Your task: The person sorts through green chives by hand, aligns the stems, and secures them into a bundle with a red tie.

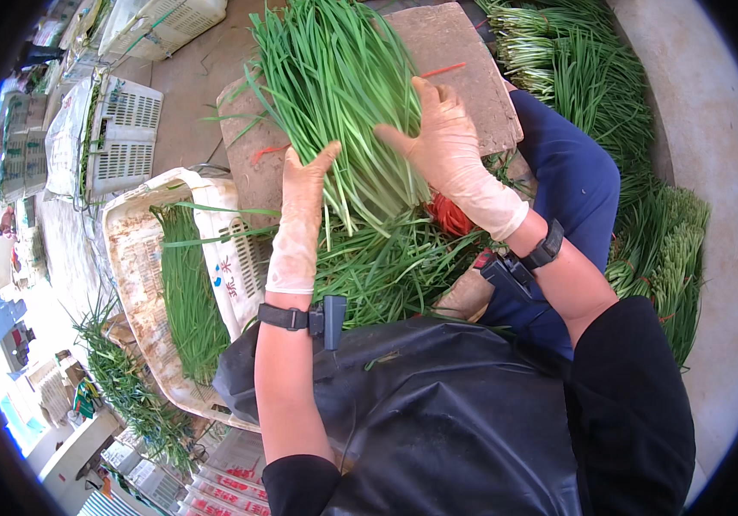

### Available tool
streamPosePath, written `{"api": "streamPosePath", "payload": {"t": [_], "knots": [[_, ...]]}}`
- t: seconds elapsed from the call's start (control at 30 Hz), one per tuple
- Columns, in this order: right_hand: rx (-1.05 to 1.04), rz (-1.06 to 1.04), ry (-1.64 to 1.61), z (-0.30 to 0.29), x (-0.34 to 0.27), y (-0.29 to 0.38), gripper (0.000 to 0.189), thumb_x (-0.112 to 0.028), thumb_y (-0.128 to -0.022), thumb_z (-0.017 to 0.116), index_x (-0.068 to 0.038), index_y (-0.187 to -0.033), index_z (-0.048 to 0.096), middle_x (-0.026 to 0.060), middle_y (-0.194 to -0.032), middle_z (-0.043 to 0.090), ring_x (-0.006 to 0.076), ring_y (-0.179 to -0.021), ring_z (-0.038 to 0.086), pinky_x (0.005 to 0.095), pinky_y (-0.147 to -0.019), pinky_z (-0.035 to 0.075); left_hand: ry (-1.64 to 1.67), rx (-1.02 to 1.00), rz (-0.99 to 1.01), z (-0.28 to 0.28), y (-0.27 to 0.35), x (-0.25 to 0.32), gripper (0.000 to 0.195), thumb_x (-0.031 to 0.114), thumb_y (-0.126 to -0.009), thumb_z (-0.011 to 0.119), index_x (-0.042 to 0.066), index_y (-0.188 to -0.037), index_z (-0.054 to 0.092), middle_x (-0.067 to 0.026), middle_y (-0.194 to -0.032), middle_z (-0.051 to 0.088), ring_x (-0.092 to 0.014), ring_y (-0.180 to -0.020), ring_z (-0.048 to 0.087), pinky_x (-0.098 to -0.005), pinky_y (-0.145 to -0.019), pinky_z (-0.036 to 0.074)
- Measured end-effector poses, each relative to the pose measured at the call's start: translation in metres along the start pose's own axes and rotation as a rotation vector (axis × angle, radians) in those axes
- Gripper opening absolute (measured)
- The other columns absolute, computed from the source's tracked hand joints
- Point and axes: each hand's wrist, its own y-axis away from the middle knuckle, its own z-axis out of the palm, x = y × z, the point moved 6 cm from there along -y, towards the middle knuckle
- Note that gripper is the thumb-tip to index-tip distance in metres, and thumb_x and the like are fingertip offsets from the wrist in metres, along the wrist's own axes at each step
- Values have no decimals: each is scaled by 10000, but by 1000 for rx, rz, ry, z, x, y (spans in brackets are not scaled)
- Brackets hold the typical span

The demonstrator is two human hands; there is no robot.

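Observation:
A thick bunch of loose garlic chives [349,84] lies on a worn board [459,39], leaf tips pointing away and pale stem ends towards me. Against its left edge is my gloved left hand [302,200], thumb and forefinger apart beside the stems. My gloved right hand [449,138] flanks the right side with fingers spread, its thumb over the leaves. Neither hand is closed around the bunch; some fingertips are hidden. One orange tie [443,69] lies right of the chives, and another orange tie [270,153] lies to their left.
Loose green leaves [375,277] and a bundle of red ties [449,216] lie below the board. At left, a stained white plastic crate [149,361] holds a chive bundle [191,303]. Stacked chive bundles [601,84] line the right, beside a pale ledge [704,109].

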Motion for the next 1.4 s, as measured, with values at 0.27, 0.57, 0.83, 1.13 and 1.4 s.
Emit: {"api": "streamPosePath", "payload": {"t": [0.27, 0.57, 0.83, 1.13, 1.4], "knots": [[-307, 346, -355, 33, 52, -5, 540, -226, -811, 572, 45, -1268, 473, 286, -1148, 585, 412, -1053, 592, 442, -948, 463, 511, -158, -169, -21, -24, -14, 160, 46, -865, 541, 1, -1013, 580, -96, -969, 631, -201, -863, 617, -345, -800, 534], [-392, 178, -222, 64, -1, 18, 218, -126, -781, 548, 21, -913, 638, 219, -909, 656, 393, -846, 654, 466, -730, 539, -208, -152, 255, 66, -11, 41, 387, 132, -839, 706, -76, -1149, 601, -138, -1095, 675, -200, -950, 646, -322, -851, 493], [-718, 100, -438, 49, 45, -24, 352, -343, -805, 643, -29, -956, 693, 160, -769, 691, 254, -642, 675, 354, -638, 540, -276, -135, 120, 34, -38, 21, 582, 258, -763, 794, -101, -1146, 542, -165, -1043, 663, -206, -926, 632, -307, -845, 495], [-632, 97, -289, 44, 49, -25, 289, -303, -854, 630, -21, -891, 678, 157, -808, 677, 298, -762, 657, 398, -704, 514, -571, 129, 206, 44, -10, 42, 1119, 317, -681, 834, 50, -1504, 123, -332, -1417, 325, -397, -1302, 398, -411, -1081, 351], [-254, -96, -329, 1, 7, -2, 170, -217, -826, 627, -94, -944, 618, 119, -892, 643, 331, -861, 636, 411, -761, 511, -262, -182, 278, 29, -24, 23, 1094, 58, -625, 828, -1, -1487, 158, -210, -1337, 494, -276, -1173, 537, -337, -1013, 433]]}}
